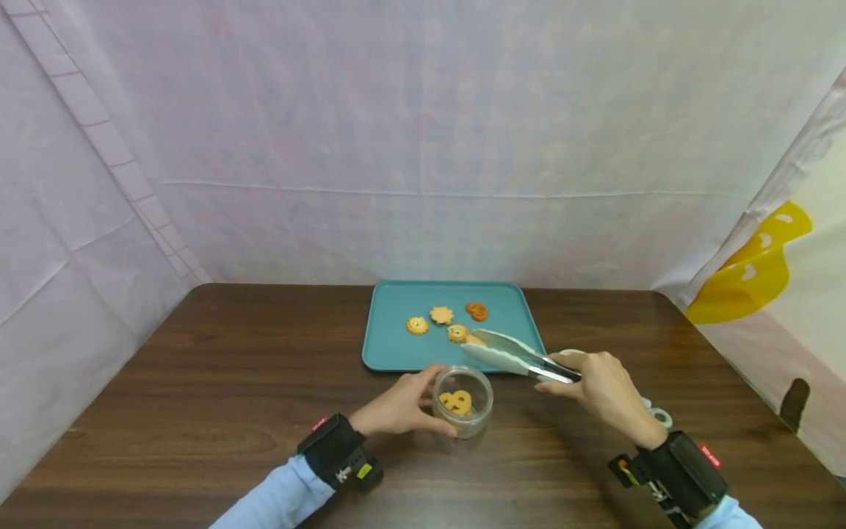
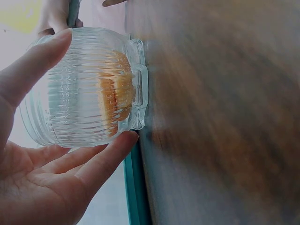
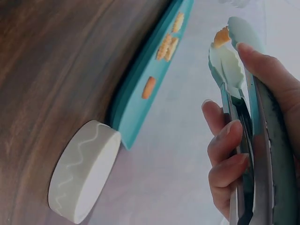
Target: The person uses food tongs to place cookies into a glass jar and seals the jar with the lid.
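My left hand (image 1: 406,404) grips a clear ribbed glass jar (image 2: 79,93), thumb on one side and fingers on the other. The jar stands upright on the table, and pretzel-shaped cookies (image 1: 456,402) lie at its bottom. In my right hand (image 1: 598,386) is a pair of tongs (image 1: 505,354) with pale green scalloped tips. A cookie (image 3: 221,36) sits between those tips, above the near part of the teal tray (image 1: 390,360). On the tray are a flower-shaped cookie (image 1: 441,315), a brown pretzel-shaped cookie (image 1: 476,311) and round cookies (image 1: 417,325).
A whitish round dish (image 3: 84,171) with a wavy line stands on the wooden table (image 1: 198,397) near the tray's corner; my right hand mostly hides it in the head view. Pale cloth (image 1: 423,147) hangs behind the table, and a yellow shape (image 1: 747,272) shows at the right.
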`<state>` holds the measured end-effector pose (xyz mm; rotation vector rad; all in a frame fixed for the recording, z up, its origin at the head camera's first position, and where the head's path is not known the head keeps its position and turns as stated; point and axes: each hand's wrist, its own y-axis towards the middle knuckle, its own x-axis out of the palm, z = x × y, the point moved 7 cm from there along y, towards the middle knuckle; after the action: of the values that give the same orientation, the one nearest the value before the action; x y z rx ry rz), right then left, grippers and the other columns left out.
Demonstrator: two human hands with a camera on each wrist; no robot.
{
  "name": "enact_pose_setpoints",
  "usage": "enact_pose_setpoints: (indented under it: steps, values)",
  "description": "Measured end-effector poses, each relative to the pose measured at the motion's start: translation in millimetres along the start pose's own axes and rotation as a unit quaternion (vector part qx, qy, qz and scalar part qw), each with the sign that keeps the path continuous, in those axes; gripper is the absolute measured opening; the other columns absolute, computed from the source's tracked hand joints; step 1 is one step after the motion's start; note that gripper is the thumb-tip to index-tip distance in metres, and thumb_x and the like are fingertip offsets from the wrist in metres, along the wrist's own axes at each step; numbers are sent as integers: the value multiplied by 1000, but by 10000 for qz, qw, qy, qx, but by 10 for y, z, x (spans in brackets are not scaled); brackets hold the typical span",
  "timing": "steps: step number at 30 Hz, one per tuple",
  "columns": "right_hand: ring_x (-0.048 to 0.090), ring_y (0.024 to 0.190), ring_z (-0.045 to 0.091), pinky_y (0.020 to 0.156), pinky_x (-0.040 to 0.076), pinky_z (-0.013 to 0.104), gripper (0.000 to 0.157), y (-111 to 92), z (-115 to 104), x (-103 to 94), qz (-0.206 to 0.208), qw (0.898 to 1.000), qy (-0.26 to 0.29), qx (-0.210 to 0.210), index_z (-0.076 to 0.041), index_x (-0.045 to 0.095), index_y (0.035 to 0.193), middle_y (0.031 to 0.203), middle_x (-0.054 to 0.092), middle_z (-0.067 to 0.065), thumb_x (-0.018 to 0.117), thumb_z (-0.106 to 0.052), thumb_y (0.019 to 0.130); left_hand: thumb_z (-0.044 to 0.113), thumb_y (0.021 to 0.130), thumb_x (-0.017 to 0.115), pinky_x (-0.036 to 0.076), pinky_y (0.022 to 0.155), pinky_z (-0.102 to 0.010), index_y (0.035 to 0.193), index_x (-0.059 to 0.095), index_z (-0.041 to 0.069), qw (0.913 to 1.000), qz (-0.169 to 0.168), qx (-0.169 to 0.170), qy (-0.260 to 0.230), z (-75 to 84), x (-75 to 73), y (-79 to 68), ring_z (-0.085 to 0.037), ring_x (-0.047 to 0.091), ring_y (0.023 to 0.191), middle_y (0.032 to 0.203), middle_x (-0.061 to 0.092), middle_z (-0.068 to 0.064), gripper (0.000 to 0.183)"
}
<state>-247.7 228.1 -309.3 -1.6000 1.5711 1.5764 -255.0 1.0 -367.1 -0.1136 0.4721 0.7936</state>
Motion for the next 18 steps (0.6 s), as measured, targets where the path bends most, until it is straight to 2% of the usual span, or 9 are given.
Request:
enact_pose_setpoints:
  steps: [9,13,18]
  values:
    - [35,46,-6,40,32,13,44,-98,-99,-129,271,9976,270,-575,-5,70,95,67,63,-4,78,-31,61,15,70,76,48,90,-27,130,34,3,9999,26,-51,89,-9,2,-6,-32,47,115,128,43,-17,74]
    - [34,46,-6,39,31,12,44,-133,-145,-182,355,9951,460,-803,-4,70,96,68,64,-3,79,-29,61,15,70,76,48,90,-28,130,34,3,9999,33,-59,80,-11,0,-5,-31,47,115,128,43,-17,74]
    - [42,53,-6,45,38,11,44,-177,-186,-225,447,9921,555,-1028,-6,70,95,73,66,-4,80,-29,59,15,70,76,48,89,-29,130,34,3,10000,29,-44,71,-7,-1,-4,-31,47,115,127,44,-17,73]
